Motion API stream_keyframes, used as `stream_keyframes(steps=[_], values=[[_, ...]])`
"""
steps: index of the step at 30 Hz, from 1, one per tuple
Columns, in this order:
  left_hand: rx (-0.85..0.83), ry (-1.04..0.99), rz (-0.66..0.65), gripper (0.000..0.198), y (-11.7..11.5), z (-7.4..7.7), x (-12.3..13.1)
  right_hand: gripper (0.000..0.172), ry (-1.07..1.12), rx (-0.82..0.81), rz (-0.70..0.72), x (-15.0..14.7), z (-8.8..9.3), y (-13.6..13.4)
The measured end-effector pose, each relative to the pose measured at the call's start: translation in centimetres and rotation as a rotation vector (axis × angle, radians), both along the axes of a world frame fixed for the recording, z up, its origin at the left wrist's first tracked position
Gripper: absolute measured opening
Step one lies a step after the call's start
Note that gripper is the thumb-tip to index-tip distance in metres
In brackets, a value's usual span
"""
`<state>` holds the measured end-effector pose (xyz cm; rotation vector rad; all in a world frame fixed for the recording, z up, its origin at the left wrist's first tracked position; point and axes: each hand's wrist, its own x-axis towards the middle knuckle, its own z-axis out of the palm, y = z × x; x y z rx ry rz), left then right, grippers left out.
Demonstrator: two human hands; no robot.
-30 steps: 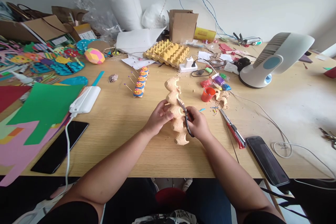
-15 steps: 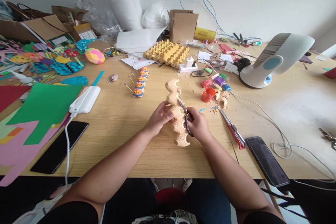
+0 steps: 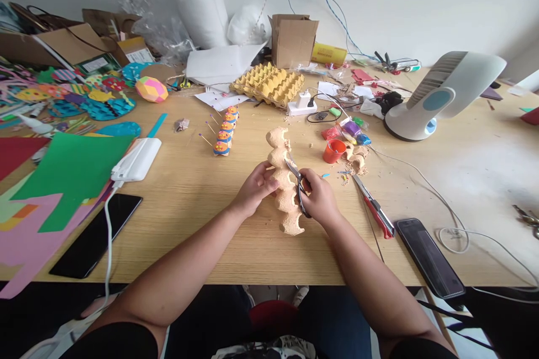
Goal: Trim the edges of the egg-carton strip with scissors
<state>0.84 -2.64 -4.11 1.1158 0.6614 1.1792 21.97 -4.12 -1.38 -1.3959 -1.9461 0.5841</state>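
A strip of egg carton (image 3: 288, 200), tan and bumpy with several cups in a row, is held above the table by my left hand (image 3: 255, 188), thumb on top and fingers partly hidden beneath. Wrapped round the handles of a pair of dark scissors (image 3: 300, 184) is my right hand (image 3: 319, 197). The scissor blades lie along the strip's right edge, at the second cup from the far end. Beyond, to the left, stands a row of painted orange and blue carton cups (image 3: 225, 133) with purple-tipped sticks.
On the right are a red cup (image 3: 334, 150), carton scraps (image 3: 357, 158), a red utility knife (image 3: 374, 207), a phone (image 3: 429, 258) and a white fan (image 3: 442, 98). Leftward lie coloured paper (image 3: 71, 165) and a power bank (image 3: 141, 160). A yellow egg tray (image 3: 269, 85) sits behind.
The scissors have shifted very slightly against the strip's edge. Both hands keep nearly the same place and grip.
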Motion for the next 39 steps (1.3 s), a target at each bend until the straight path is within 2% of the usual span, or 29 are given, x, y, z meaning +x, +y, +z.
stream_keyframes(steps=[5, 11, 28, 35, 39], values=[[0.03, -0.029, -0.007, 0.067, -0.02, 0.36, 0.09, 0.027, 0.014, -0.009, 0.045, 0.13, 0.07, -0.04], [0.005, 0.013, 0.0, 0.07, -0.06, 0.19, -0.02, 0.026, 0.017, -0.03, -0.046, 0.09, -0.3, 0.17], [-0.055, 0.055, -0.052, 0.069, -0.13, -0.12, -0.22, 0.025, 0.017, -0.039, -0.087, -0.05, -0.34, 0.01], [-0.06, 0.044, 0.019, 0.074, -0.11, 0.06, -0.17, 0.021, -0.011, -0.033, -0.08, -0.01, -0.36, 0.13], [-0.099, 0.047, 0.012, 0.077, -0.16, 0.32, -0.08, 0.024, -0.02, -0.051, -0.09, -0.05, -0.36, 0.07]])
